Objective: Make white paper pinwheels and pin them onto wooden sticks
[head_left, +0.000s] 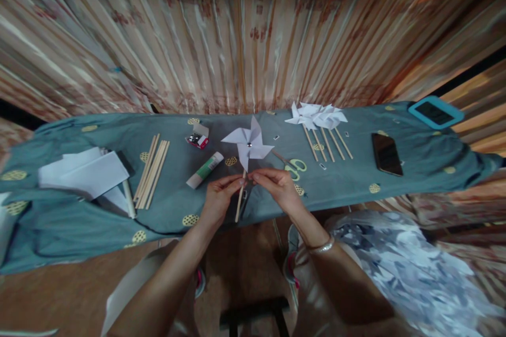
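Bare forearms lead to the left hand, pinching the white pinwheel by its stick above the cloth's near edge, and the right hand, fingertips drawn together beside it, grip unclear; left, a tube; right, scissors.

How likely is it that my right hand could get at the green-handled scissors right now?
Probably yes. The scissors lie just beyond the right hand, their handles uncovered. Its fingers are up at the pinwheel's stick, though, so they would likely have to come away first.
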Available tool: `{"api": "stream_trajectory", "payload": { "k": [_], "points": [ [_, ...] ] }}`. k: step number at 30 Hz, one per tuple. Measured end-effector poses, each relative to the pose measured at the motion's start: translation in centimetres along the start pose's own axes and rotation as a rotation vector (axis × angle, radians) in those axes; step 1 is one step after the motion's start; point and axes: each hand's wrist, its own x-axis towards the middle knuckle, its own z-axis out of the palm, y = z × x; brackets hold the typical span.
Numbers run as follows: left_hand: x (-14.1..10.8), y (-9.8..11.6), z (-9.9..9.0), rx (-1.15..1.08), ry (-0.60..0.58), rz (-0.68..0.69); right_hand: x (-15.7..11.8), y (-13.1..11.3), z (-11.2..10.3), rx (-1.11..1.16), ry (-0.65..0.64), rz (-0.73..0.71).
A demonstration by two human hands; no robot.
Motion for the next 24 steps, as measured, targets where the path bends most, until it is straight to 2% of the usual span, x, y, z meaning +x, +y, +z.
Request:
{"api": "stream_trajectory", "payload": {
  "k": [10,19,24],
  "points": [
    [0.0,1.3,0.4,-0.115,0.052,0.038,-2.3,0.0,2.1,-0.367,-0.195,-0.056],
    [-0.2,1.5,0.2,-0.174,0.05,0.045,-2.4,0.9,3.8,-0.395,-0.16,-0.015],
    [-0.5,1.9,-0.4,-0.201,0.024,0.072,-1.7,-0.5,2.6,-0.516,-0.124,-0.024]
  ]
}}
